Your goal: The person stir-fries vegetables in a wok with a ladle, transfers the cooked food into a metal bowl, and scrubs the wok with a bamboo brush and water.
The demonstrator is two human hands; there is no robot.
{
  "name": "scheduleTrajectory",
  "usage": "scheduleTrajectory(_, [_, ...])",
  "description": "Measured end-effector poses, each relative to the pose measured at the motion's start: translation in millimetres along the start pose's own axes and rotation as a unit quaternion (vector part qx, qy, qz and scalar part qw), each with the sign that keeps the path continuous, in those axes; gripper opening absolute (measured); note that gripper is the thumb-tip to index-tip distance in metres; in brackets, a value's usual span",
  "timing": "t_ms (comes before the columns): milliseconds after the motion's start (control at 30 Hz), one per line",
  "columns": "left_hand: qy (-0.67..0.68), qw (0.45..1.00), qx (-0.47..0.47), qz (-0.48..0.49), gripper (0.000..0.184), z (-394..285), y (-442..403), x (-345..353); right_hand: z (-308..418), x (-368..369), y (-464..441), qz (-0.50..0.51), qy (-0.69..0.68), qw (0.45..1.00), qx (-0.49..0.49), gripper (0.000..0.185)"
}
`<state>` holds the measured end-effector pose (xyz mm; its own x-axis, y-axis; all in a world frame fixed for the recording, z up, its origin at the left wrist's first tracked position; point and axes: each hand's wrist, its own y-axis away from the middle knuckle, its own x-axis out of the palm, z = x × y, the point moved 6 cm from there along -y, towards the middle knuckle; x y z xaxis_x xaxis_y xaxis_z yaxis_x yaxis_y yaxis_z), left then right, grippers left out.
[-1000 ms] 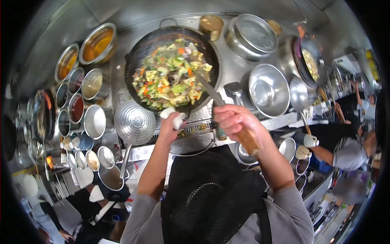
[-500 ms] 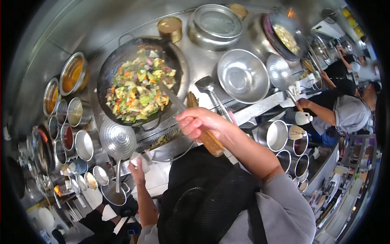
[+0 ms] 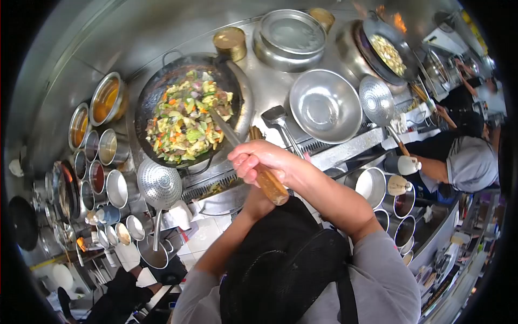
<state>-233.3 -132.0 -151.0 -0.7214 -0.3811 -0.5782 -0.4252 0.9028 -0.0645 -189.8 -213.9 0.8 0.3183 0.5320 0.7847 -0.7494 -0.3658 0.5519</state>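
Observation:
My right hand (image 3: pixel 258 162) is closed around the wooden handle (image 3: pixel 271 186) of a metal-shafted wok utensil. Its shaft (image 3: pixel 225 127) slants into the food, which hides the head. Chopped vegetables with bits of brown meat (image 3: pixel 189 121) fill the middle of a large black wok (image 3: pixel 148 97) on the stove. Just below the right hand is my left hand (image 3: pixel 260 202), partly behind the handle, its fingers hidden. A white cloth (image 3: pixel 181 216) lies at the counter edge beside a perforated strainer ladle (image 3: pixel 159 183).
To the wok's right are a steel bowl (image 3: pixel 325 105), a spatula (image 3: pixel 275 115) and a lidded pot (image 3: pixel 291 46). Seasoning pots (image 3: pixel 113 148) line the left side. Flames (image 3: pixel 399 21) rise by a second wok (image 3: pixel 413 56), with a co-worker (image 3: pixel 472 162) at the right.
My left hand has left the white cloth at the counter edge and moved right, up beneath my right hand. The right hand keeps its grip on the wok utensil. The view has shifted slightly.

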Motion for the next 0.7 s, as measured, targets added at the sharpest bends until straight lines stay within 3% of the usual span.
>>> scheduleTrajectory(33, [0.059, 0.996, 0.057, 0.016, 0.038, 0, -33, 31, 1, -2, -2, -0.003, -0.004, 1.0, -0.006, 0.032])
scheduleTrajectory(100, [-0.1, 0.971, 0.208, 0.061, 0.059, 15, -79, 106, 1, -8, -10, -0.012, -0.006, 1.0, -0.004, 0.03])
scheduleTrajectory(167, [-0.185, 0.939, 0.279, 0.081, 0.07, 0, -112, 127, 3, -11, -13, -0.018, 0.036, 0.999, -0.029, 0.026])
scheduleTrajectory(233, [-0.189, 0.946, 0.119, 0.234, 0.071, -7, -138, 135, 6, -14, -14, -0.021, 0.048, 0.998, -0.041, 0.023])
scheduleTrajectory(367, [-0.249, 0.935, 0.122, 0.222, 0.076, 28, -159, 164, 11, -16, -7, -0.05, 0.096, 0.993, -0.046, 0.025])
scheduleTrajectory(500, [-0.259, 0.93, 0.112, 0.236, 0.08, 30, -162, 139, 14, -14, -1, -0.049, 0.101, 0.992, -0.055, 0.028])
scheduleTrajectory(633, [-0.184, 0.952, 0.13, 0.205, 0.076, 25, -150, 113, 13, -18, -2, -0.048, 0.107, 0.992, -0.054, 0.029])
scheduleTrajectory(700, [-0.102, 0.968, 0.023, 0.227, 0.076, 30, -144, 94, 16, -19, -2, -0.044, 0.106, 0.991, -0.063, 0.029])
